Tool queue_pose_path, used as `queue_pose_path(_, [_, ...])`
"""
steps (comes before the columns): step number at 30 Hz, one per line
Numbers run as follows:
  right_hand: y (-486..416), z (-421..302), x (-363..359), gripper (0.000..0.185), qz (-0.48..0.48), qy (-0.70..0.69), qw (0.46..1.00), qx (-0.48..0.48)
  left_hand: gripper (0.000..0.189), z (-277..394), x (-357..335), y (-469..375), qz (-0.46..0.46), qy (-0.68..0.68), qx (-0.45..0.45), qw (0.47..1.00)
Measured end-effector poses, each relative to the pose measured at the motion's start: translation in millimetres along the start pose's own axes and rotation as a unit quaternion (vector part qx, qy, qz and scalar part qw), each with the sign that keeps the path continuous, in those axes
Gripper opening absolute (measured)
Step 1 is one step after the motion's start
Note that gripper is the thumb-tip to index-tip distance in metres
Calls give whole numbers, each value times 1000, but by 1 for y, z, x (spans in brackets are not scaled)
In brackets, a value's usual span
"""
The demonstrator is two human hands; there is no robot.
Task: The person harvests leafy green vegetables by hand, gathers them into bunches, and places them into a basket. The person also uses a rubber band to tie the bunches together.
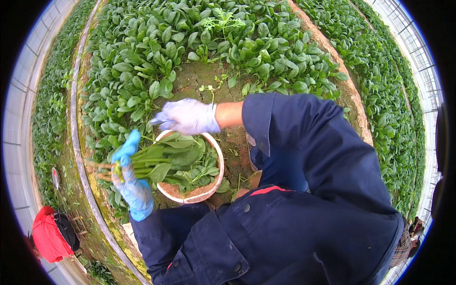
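My left hand (130,181), in a blue disposable glove, grips a bunch of spinach (160,158) by the stems near the roots. Pinkish roots stick out to the left, and the leaves hang to the right over a round basin (221,162) with a whitish rim. Loose leafy greens (203,171) lie inside the basin. Just above its far rim is my right hand (188,115), in a pale, soiled glove. Its fingers point left and are blurred, so whether they hold anything cannot be told.
Dense spinach plants (142,60) surround a patch of bare soil (199,80). A pale hose or pipe (74,121) runs along the left. Red clothing (50,235) lies or hangs at lower left. A person's plaid sleeve (399,245) shows at the lower right edge.
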State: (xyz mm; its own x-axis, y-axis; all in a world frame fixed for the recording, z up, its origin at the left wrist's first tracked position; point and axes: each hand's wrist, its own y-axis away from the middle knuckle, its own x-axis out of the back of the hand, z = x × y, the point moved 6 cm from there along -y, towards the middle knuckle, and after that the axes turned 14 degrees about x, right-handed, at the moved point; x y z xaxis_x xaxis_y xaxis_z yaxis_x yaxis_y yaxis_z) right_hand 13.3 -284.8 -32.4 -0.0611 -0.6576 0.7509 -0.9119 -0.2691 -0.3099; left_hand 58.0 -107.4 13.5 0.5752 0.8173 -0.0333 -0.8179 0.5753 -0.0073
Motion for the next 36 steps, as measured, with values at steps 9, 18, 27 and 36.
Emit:
queue_pose_path(9, [164, 255, -44, 21, -396, 321, 850, -135, 24, -27, 10, -5, 17, 38, 91, 995])
queue_pose_path(18, [203, 432, -74, 36, -464, 494, 716, -170, 16, -69, 40, -9, 135, -87, 256, 953])
queue_pose_path(27, [283, 565, -65, 37, -582, 449, 579, -352, 17, -103, 52, -27, 139, -86, 287, 944])
queue_pose_path(36, [241, 515, -30, 30, -471, 353, 711, -386, 18, -108, 49, -32, 108, -104, 315, 937])
